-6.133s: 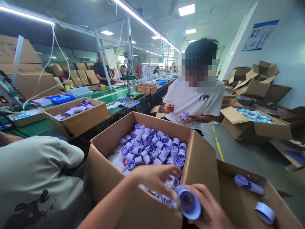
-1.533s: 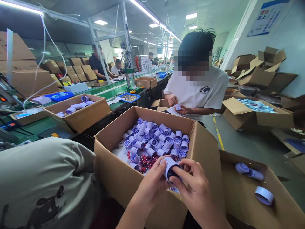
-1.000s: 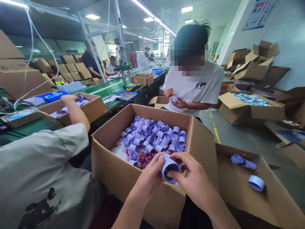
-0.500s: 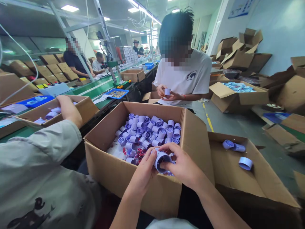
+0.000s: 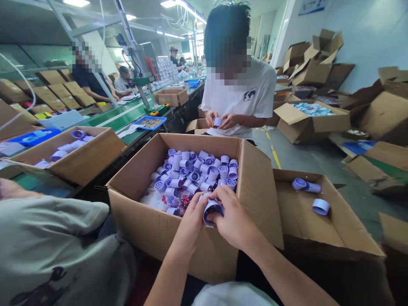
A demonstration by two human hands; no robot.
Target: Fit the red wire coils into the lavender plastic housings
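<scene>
Your left grip (image 5: 191, 212) and right grip (image 5: 234, 216) are closed together round one lavender plastic cup (image 5: 213, 208), its open mouth turned toward you with your right thumb at the opening, above the front edge of the large carton (image 5: 172, 246). Both grips hide part of the cup pile (image 5: 188, 171) inside, and near them lies a heap of red parts (image 5: 185, 202), too small to name. To your right, a raised cardboard flap (image 5: 258, 191) stands between that carton and a low carton (image 5: 296, 216); to your left, a co-worker in grey (image 5: 54, 238) is close beside you, just this side of the shallow carton (image 5: 92, 157) at the green tabletop (image 5: 123, 123). Opposite, a co-worker in white (image 5: 242, 100) holds a small lavender piece (image 5: 218, 122). Compared with half a second ago, the grey-clad co-worker's arm has come out of the shallow carton, while your hold looks much the same. Count one cup in your hold, three lavender pieces (image 5: 313, 187) in the low carton, and dozens in the pile, overlapping too much for an exact number.
</scene>
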